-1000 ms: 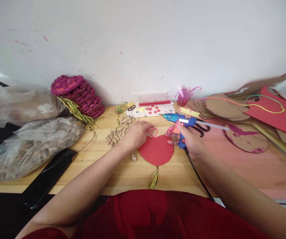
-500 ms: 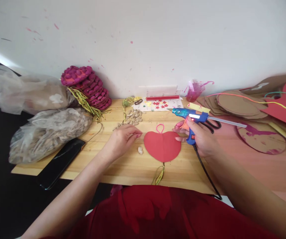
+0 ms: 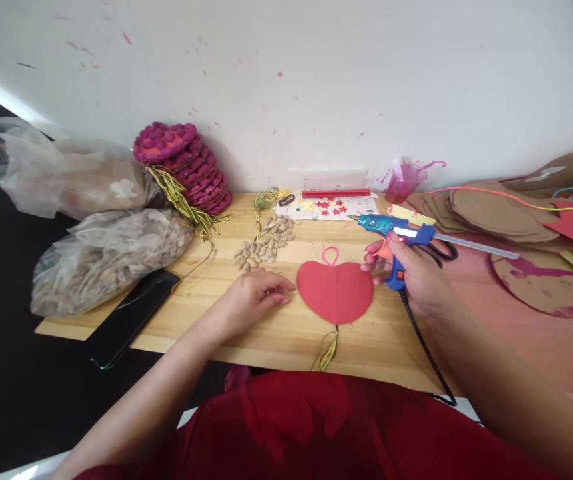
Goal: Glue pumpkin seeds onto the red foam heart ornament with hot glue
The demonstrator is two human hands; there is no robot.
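My right hand (image 3: 414, 270) grips a blue hot glue gun (image 3: 395, 233) whose nozzle points left and whose clear glue stick juts out behind. Its fingertips reach the right edge of a red paper heart (image 3: 335, 293) lying flat on the table, with a pink loop at the top and a yellow-green tassel (image 3: 329, 353) below. Just left of the heart, my left hand (image 3: 259, 300) rests low over the wood, thumb and fingers drawn together; whatever is between them is hidden. Behind that hand lies a scattered pile of small beige nut shells (image 3: 266, 243).
At left are a plastic bag of shells (image 3: 111, 260), a black phone (image 3: 131, 320) and stacked purple shell-covered pieces (image 3: 191, 167). Star cutouts (image 3: 331, 207) and a purple-stained cup (image 3: 399, 180) stand by the wall. Cardboard discs (image 3: 496, 210) lie right; the black cord (image 3: 424, 347) hangs off the front edge.
My left hand has come down beside the heart, over the spot where a single shell lay; that shell no longer shows. The right hand still holds the glue gun. The view has shifted slightly.
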